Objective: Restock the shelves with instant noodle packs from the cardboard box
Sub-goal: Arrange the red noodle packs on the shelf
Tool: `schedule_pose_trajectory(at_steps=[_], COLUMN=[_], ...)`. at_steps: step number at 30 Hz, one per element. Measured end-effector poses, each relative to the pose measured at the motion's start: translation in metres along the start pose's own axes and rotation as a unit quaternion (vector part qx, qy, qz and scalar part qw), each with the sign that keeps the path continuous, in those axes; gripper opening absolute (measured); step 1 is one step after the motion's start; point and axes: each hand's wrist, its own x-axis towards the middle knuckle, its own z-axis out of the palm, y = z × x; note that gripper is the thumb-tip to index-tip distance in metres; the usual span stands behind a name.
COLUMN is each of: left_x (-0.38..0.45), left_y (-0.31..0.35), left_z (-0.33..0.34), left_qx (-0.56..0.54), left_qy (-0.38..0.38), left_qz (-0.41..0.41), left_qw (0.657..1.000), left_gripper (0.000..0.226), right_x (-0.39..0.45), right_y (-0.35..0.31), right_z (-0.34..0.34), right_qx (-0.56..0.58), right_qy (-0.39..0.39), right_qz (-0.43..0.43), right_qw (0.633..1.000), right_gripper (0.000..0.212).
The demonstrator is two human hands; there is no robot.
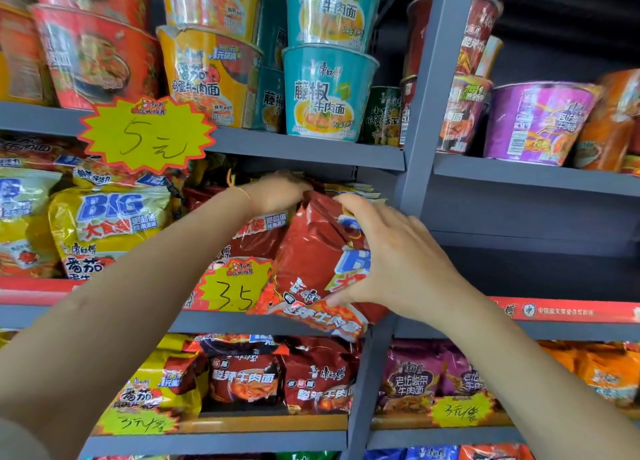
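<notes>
The left hand [277,193] was motion-blurred, its fingertips lost behind the top of the red noodle pack [311,259]. The right hand [391,255] covered much of that pack's printed face, leaving only part of a blue "BIG" legible. The "3.5" price tag [232,286] hid the lower fronts of the red packs behind it [256,238]. Bowls on the top shelf [311,148] were cut off by the upper edge, and both forearms ran out of frame below.

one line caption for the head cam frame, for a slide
Both hands, left and right, slot a red noodle pack into the middle shelf beside yellow packs.
</notes>
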Motion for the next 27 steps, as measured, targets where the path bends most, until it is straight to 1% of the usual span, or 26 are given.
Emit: schedule_pose_trajectory(at_steps=[1,2,3,5,8,11,13,17,20,24,27], left_x=[-0.004,-0.007,-0.011,-0.014,-0.011,-0.009,-0.009,-0.012,-0.016,-0.019,-0.017], left_y=[0.001,0.001,0.001,0.000,-0.006,-0.009,-0.010,-0.008,-0.007,-0.008,-0.007], left_z=[-0.005,-0.009,-0.012,-0.012,-0.010,-0.009,-0.009,-0.011,-0.012,-0.010,-0.010], left_qx=[-0.071,-0.139,-0.184,-0.240,-0.311,-0.321,-0.314,-0.300,-0.287,-0.314,-0.318], left_qy=[0.002,0.014,0.023,0.036,0.055,0.051,0.044,0.024,0.020,0.043,0.031], left_qz=[-0.013,-0.027,-0.036,-0.046,-0.066,-0.081,-0.079,-0.066,-0.043,-0.052,-0.059], left_qw=[0.997,0.990,0.982,0.969,0.946,0.942,0.945,0.951,0.957,0.947,0.946], left_gripper=[0.023,0.027,0.031,0.036,0.035,0.032,0.027,0.016,0.016,0.018,0.022], right_x=[0.007,0.014,0.022,0.038,0.059,0.067,0.066,0.055,0.052,0.061,0.061], right_y=[-0.001,-0.002,-0.002,-0.003,-0.001,-0.001,-0.004,-0.017,-0.028,-0.029,-0.032], right_z=[-0.002,-0.004,-0.007,-0.012,-0.023,-0.036,-0.040,-0.035,-0.029,-0.027,-0.021], right_qx=[-0.020,-0.038,-0.052,-0.065,-0.055,-0.067,-0.101,-0.189,-0.234,-0.267,-0.299], right_qy=[0.007,0.008,0.004,-0.016,-0.068,-0.129,-0.138,-0.081,-0.039,-0.038,-0.013], right_qz=[-0.010,-0.019,-0.025,-0.035,-0.031,-0.025,-0.026,-0.051,-0.068,-0.040,-0.050], right_qw=[1.000,0.999,0.998,0.997,0.996,0.989,0.985,0.977,0.969,0.962,0.953], right_gripper=[0.123,0.123,0.124,0.124,0.126,0.124,0.123,0.113,0.111,0.112,0.110])
